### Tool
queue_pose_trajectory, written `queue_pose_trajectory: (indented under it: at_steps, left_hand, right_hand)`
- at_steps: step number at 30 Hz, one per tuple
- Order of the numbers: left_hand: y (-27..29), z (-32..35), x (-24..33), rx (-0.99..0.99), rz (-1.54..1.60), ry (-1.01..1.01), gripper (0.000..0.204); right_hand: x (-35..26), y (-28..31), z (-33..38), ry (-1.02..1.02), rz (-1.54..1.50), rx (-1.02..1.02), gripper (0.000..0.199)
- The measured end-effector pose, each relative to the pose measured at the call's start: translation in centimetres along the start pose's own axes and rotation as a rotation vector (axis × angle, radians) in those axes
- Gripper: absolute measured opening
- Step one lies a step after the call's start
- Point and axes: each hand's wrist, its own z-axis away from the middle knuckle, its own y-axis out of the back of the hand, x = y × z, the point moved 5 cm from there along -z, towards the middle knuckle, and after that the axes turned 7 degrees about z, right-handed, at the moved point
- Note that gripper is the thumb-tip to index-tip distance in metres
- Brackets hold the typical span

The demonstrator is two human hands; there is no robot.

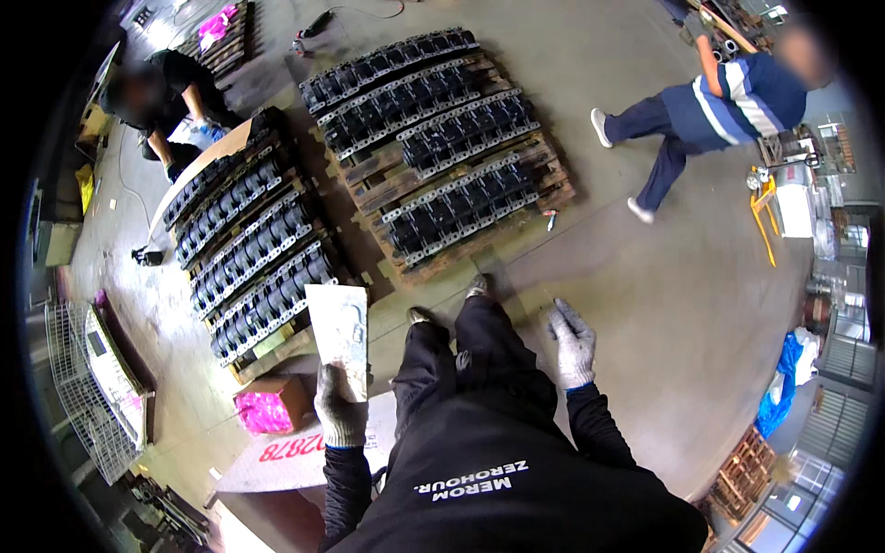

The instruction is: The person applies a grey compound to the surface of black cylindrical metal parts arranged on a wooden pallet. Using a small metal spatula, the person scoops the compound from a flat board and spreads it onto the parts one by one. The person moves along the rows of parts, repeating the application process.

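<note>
My left hand (341, 410), in a light grey knit glove, is closed around the lower end of a flat white rectangular piece (339, 336) with greyish smudges. It stands up from the hand, close to the nearest corner of the left pallet. My right hand (573, 346), gloved the same way, hangs over the floor to the right of my legs. Its fingers are stretched out, and I see nothing held in them. Ahead of my feet, long black cast metal parts (461, 207) with pale flanges lie in rows on a wooden pallet (369, 175). More such parts (249, 249) fill the left pallet.
A cardboard box (293, 398) with pink plastic stands by my left hand. One co-worker (189, 88) bends over the left pallet's far end; another (719, 106) walks at the far right. A wire cage (69, 369) stands left, a yellow pallet jack (763, 217) right.
</note>
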Motion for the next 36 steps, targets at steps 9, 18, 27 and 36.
queue_pose_trajectory:
  at_steps: [9,18,27,36]
  left_hand:
    - [-1.9,2.4,-4.5,0.059,0.044,-0.139,0.038]
    - [-8.1,6.0,-18.7,0.172,0.028,-0.182,0.029]
    - [-12.2,11.0,-30.5,0.475,0.430,-0.217,0.033]
    - [-13.6,10.6,-35.9,0.573,0.473,-0.241,0.031]
  right_hand:
    - [-0.7,4.9,-4.9,0.015,-0.015,-0.020,0.035]
    - [1.1,15.6,-15.1,0.051,0.150,-0.117,0.037]
    - [-1.6,25.3,-29.5,0.057,0.323,-0.141,0.035]
    - [-5.1,19.4,-33.0,0.146,0.316,-0.371,0.033]
